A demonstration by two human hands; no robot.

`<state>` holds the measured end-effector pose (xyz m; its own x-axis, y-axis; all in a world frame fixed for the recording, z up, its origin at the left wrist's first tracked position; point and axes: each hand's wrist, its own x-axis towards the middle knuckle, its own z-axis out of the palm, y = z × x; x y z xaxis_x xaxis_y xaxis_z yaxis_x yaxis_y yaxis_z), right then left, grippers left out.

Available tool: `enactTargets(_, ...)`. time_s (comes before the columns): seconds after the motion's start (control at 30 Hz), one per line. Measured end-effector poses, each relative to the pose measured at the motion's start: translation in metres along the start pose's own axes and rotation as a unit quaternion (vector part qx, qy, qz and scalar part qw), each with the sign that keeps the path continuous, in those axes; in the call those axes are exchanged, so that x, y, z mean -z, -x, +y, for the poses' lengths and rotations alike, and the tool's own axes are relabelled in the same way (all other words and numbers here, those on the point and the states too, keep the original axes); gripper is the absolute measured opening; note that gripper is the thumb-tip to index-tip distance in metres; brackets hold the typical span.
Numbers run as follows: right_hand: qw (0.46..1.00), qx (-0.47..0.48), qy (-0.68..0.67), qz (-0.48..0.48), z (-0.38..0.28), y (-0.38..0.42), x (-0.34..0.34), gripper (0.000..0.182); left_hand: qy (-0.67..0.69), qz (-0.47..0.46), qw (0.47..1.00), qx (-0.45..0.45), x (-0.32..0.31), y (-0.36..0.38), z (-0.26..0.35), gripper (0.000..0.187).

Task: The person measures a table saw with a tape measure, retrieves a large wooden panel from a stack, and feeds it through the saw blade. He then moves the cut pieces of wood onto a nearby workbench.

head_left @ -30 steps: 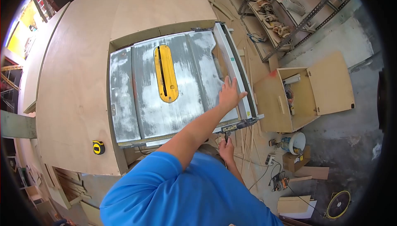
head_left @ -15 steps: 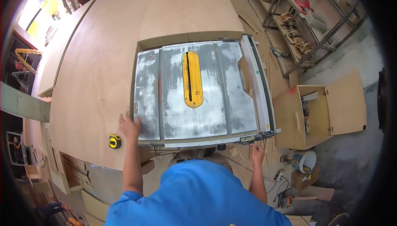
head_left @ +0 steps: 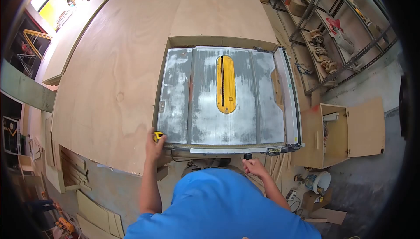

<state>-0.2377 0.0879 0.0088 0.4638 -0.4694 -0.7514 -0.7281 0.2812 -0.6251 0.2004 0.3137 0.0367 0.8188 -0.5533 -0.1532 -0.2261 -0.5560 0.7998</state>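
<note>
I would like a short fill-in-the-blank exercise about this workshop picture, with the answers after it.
1. The left hand covers a yellow ____ measure.
2. The insert around the saw slot is ____.
3. The right hand is near a black knob under the table saw's ____ edge.

Answers: tape; yellow; front

You will find nothing here that can be read. The small yellow-and-black tape measure (head_left: 158,136) under your left hand (head_left: 154,146) shows no legible brand or numbers. The pale label at the near end of the long grey metal fence (head_left: 289,94) on the grey metal saw table (head_left: 205,103) is too small to make out, and so is the strip scale along the table's front edge. The yellow oval throat plate (head_left: 226,84) bears no visible writing.
</note>
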Motion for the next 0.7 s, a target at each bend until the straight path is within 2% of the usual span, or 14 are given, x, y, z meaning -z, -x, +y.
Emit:
enactTargets(0.03,1.000,0.023,-0.001,0.003,-0.019,0.001,-0.005,0.050,0.077,-0.077,0.994,0.016,-0.018,0.008,0.027,0.081)
enactTargets(0.1,0.998,0.068,0.000,0.008,-0.057,0.000,-0.017,0.047,0.125,-0.245,0.961,0.007,-0.050,0.026,0.078,0.083)
enactTargets(0.17,0.990,0.117,-0.079,0.003,-0.085,-0.003,-0.031,0.040,0.042,-0.334,0.932,-0.137,-0.084,0.038,0.111,0.085)
enactTargets(0.23,0.978,0.157,-0.138,-0.008,-0.099,-0.006,-0.038,0.034,-0.004,-0.437,0.874,-0.213,-0.107,0.047,0.147,0.088)
enactTargets(0.3,0.967,0.183,-0.174,-0.023,-0.104,-0.011,-0.037,0.029,-0.012,-0.449,0.853,-0.265,-0.126,0.057,0.160,0.091)
enactTargets(0.33,0.970,0.152,-0.190,-0.011,-0.106,-0.010,-0.030,0.025,-0.016,-0.455,0.841,-0.291,-0.131,0.059,0.164,0.092)
enactTargets(0.43,0.976,0.152,-0.158,-0.005,-0.097,-0.007,-0.012,0.023,-0.008,-0.508,0.818,-0.270,-0.126,0.055,0.175,0.093)
enactTargets(0.57,0.945,0.156,-0.271,0.094,-0.079,-0.017,0.013,0.020,-0.160,-0.419,0.819,-0.359,-0.138,0.037,0.157,0.087)
enactTargets(0.6,0.928,0.149,-0.309,0.145,-0.077,-0.019,0.024,0.019,-0.192,-0.395,0.821,-0.364,-0.145,0.029,0.145,0.085)
enactTargets(0.67,0.846,0.182,-0.439,0.241,-0.076,-0.021,0.046,0.018,-0.210,-0.357,0.839,-0.353,-0.143,0.019,0.136,0.076)
enactTargets(0.7,0.817,0.194,-0.463,0.283,-0.073,-0.023,0.059,0.018,-0.227,-0.333,0.842,-0.358,-0.141,0.017,0.135,0.075)
